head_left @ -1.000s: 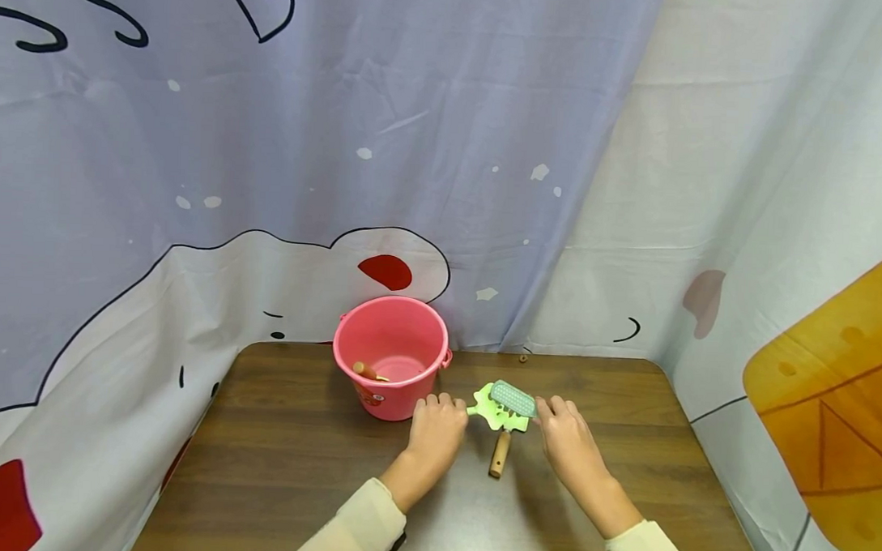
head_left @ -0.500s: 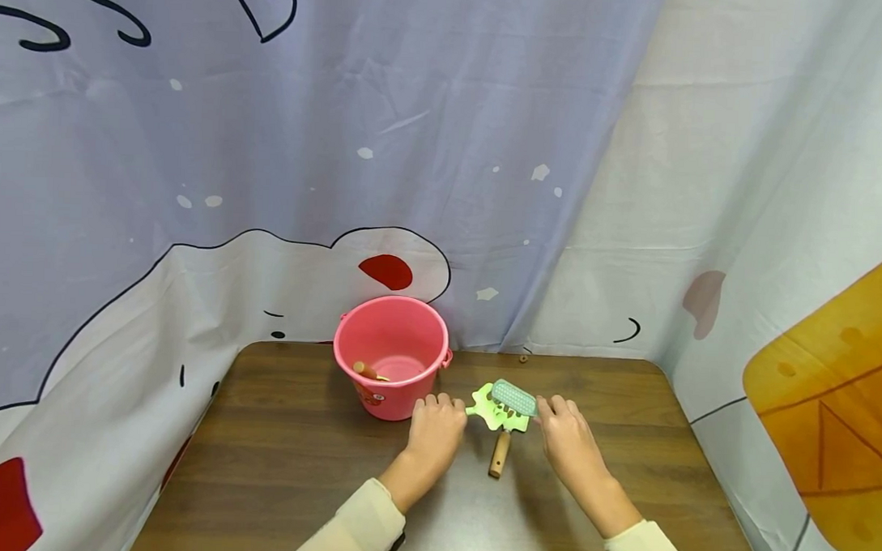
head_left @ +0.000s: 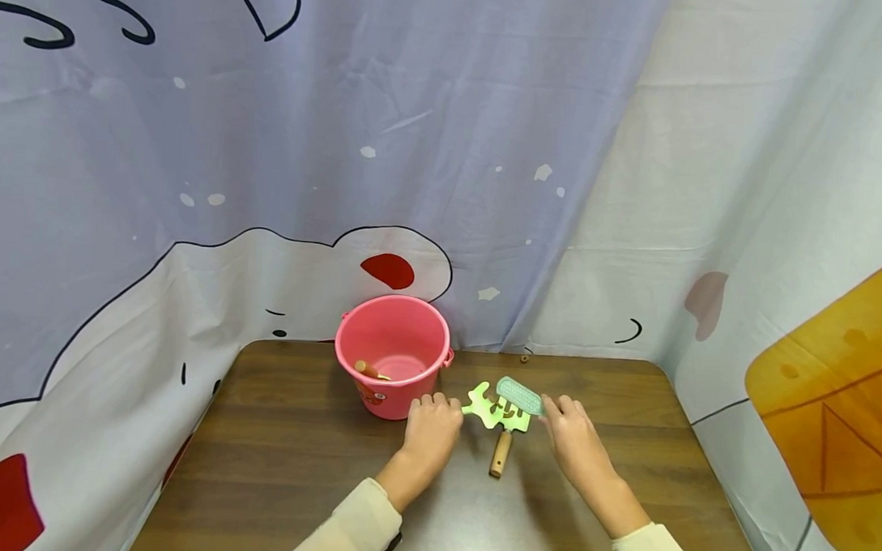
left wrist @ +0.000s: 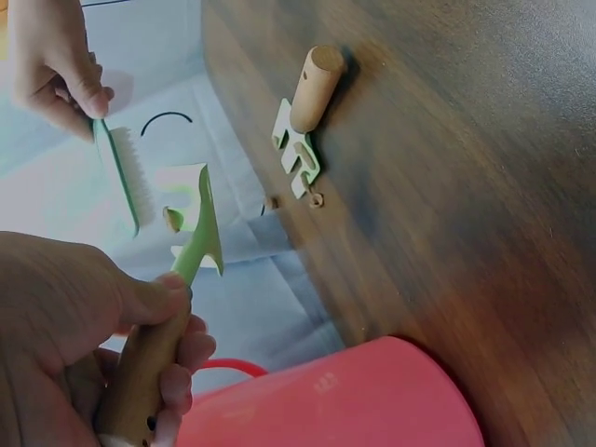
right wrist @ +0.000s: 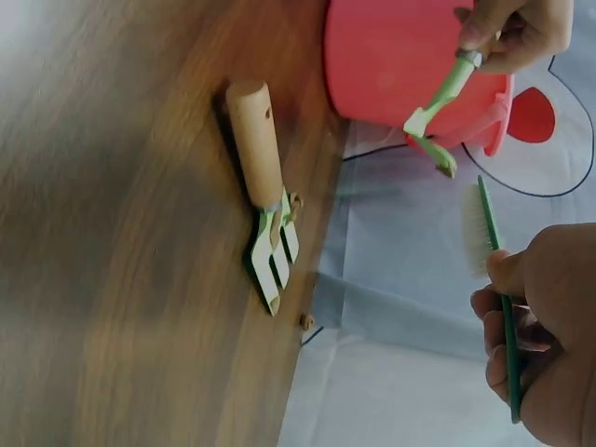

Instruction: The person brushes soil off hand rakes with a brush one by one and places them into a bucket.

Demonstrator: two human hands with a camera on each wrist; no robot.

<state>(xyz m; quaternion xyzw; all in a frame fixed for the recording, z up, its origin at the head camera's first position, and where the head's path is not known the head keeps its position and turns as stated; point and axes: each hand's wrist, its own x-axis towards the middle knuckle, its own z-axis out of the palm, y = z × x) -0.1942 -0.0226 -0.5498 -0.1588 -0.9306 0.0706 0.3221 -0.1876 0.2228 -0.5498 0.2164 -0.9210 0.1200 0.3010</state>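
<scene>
My left hand (left wrist: 102,326) grips the wooden handle of a small green hand rake (head_left: 483,407), held above the table with its bent prongs toward the right. A brown bit shows at its prongs in the left wrist view. In my right hand (right wrist: 549,326) is a green brush (head_left: 519,396) with pale bristles, pinched by its thin handle. The bristle side faces the rake, with a gap between them in both wrist views. Between my hands a green hand fork (right wrist: 270,251) lies on the table, its wooden handle toward me and brown bits on and beside its tines.
A pink bucket (head_left: 356,349) stands at the back, just beyond my left hand, with a wooden-handled tool (head_left: 368,370) inside. A small brown ring-like bit (head_left: 524,359) lies by the far edge of the wooden table (head_left: 281,464). A printed curtain (head_left: 489,147) hangs behind.
The brush has shifted slightly right and away from me, and the rake slightly left, so they overlap less in the head view. Both grips stay the same.
</scene>
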